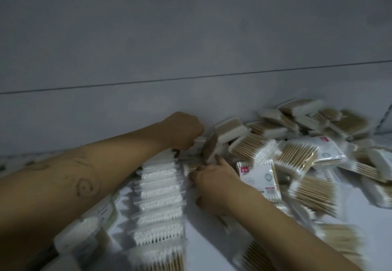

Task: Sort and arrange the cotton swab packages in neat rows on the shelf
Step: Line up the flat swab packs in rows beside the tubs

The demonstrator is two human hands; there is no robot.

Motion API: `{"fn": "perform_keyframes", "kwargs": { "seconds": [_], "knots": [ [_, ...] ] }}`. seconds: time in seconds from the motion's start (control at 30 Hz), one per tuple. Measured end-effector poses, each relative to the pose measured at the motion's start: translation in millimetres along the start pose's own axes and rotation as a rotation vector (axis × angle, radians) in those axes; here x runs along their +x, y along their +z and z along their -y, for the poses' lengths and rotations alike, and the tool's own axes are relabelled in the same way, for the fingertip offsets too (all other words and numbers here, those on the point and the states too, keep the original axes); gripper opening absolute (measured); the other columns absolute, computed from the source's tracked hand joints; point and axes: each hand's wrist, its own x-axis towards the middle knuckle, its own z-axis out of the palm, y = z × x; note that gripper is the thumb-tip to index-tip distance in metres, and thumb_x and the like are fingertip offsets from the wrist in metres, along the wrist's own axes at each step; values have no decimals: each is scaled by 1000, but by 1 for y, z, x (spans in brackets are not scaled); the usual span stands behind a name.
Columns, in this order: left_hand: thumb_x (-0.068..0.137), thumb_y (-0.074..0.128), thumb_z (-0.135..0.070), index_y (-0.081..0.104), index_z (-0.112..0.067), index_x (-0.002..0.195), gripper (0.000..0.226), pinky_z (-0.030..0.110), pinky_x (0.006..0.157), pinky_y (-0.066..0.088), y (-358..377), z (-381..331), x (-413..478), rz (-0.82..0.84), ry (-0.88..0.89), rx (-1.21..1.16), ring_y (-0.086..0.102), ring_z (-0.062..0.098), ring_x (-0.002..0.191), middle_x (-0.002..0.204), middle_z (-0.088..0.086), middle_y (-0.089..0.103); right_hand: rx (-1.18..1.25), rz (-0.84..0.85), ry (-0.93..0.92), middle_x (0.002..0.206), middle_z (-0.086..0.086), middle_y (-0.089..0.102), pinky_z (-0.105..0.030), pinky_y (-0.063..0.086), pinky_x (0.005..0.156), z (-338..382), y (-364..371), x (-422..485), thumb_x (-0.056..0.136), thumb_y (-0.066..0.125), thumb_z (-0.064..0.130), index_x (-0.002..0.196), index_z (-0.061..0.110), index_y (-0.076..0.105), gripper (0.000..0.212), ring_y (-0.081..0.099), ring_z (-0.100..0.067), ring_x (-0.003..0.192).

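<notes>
A neat row of cotton swab packages (159, 198) stands on edge on the white shelf (203, 247), running from the front to the back wall. My left hand (184, 130) is curled at the far end of that row and grips a package (198, 141) against the back wall. My right hand (212, 183) lies just right of the row, its fingers pinching a tilted package (212, 149) with wooden sticks. A loose heap of swab packages (314, 154) lies to the right.
The grey back wall (191, 47) closes the shelf behind the hands. More packages (84, 228) lie flat under my left forearm at the front left. Several packages (331, 241) sit at the front right.
</notes>
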Motion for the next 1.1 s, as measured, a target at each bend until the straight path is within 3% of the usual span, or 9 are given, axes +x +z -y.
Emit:
{"fn": "perform_keyframes", "kwargs": {
  "seconds": [0.17, 0.43, 0.57, 0.6, 0.67, 0.77, 0.87, 1.0, 1.1],
  "knots": [
    [84, 60, -12, 60, -11, 82, 2, 31, 61, 36, -5, -11, -3, 1, 26, 190, 60, 27, 95, 99, 7, 60, 123, -66, -38, 135, -3, 53, -41, 27, 109, -8, 8, -11, 88, 58, 37, 128, 20, 53, 44, 45, -23, 127],
    [82, 61, -6, 61, -10, 91, 10, 33, 66, 43, -6, -12, -7, 59, -42, 169, 64, 29, 93, 101, 10, 64, 182, -213, -31, 136, -5, 45, -36, 35, 99, -14, 12, -29, 87, 59, 42, 130, 18, 50, 49, 45, -27, 123],
    [85, 61, -14, 45, -14, 61, 28, 29, 60, 41, -15, -11, -7, 87, -135, 51, 58, 24, 71, 81, 11, 60, 226, -375, 48, 137, 2, 45, -30, 34, 97, -28, 2, -43, 89, 55, 39, 127, 23, 53, 41, 42, -21, 126],
    [89, 59, -23, 49, -15, 63, 28, 30, 63, 44, -17, -8, -7, 111, -177, -25, 58, 23, 74, 79, 9, 58, 241, -398, 65, 143, 3, 41, -28, 32, 100, -31, 2, -47, 90, 53, 39, 130, 25, 52, 42, 38, -19, 129],
    [90, 59, -42, 64, -14, 95, 29, 35, 79, 50, -20, -5, -8, 136, -209, -126, 60, 24, 96, 99, 5, 61, 266, -440, 72, 151, 5, 31, -26, 26, 103, -32, 5, -56, 92, 52, 36, 132, 27, 52, 41, 31, -16, 133],
    [80, 67, -57, 48, -20, 133, 68, 35, 90, 49, -30, -10, -13, 103, -143, -334, 55, 17, 107, 123, 0, 55, 313, -496, 76, 154, 9, 25, -23, 21, 105, -33, 9, -66, 95, 48, 33, 131, 31, 54, 36, 25, -11, 136],
    [73, 74, -58, 42, -24, 133, 75, 19, 82, 46, -41, -26, -9, 16, -17, -670, 51, 2, 93, 116, -10, 51, 319, -556, 109, 148, 12, 34, -21, 24, 104, -37, 9, -67, 97, 45, 31, 137, 34, 50, 40, 30, -10, 132],
    [75, 67, -66, 47, -24, 127, 70, 34, 89, 46, -37, -42, 6, -47, -60, -579, 52, 15, 102, 116, -3, 54, 374, -582, 146, 141, 14, 41, -21, 28, 103, -39, 13, -66, 97, 44, 32, 135, 33, 49, 39, 36, -8, 127],
    [82, 70, -47, 55, -15, 111, 45, 33, 80, 44, -39, -41, 14, -127, -86, -555, 50, 17, 93, 102, 0, 52, 383, -587, 162, 138, 9, 41, -23, 32, 102, -38, 19, -62, 95, 45, 34, 134, 30, 47, 39, 37, -12, 124]
  ]
}}
